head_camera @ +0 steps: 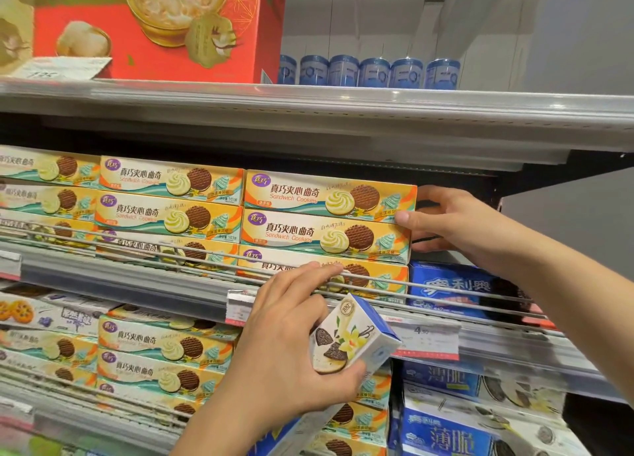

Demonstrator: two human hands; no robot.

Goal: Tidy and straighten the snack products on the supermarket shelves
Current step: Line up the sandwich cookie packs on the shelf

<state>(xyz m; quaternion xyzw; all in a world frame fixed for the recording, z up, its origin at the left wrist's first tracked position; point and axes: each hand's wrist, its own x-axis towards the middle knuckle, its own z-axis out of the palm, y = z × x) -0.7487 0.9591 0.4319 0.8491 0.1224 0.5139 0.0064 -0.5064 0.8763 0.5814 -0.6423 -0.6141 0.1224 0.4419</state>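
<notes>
Straightening step, centre of frame: right hand [456,222] clasps the right end of the stacked yellow cookie boxes [326,236], fingers curled around it. Left hand [291,346] grips a blue-and-white biscuit carton [353,335], probably next to be shelved.

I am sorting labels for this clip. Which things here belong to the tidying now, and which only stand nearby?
In the job:
- right hand, gripping the end of the yellow cookie boxes
- left hand, holding a blue-and-white box

Only nearby:
- red gift box
- blue cans
- price tag
</notes>
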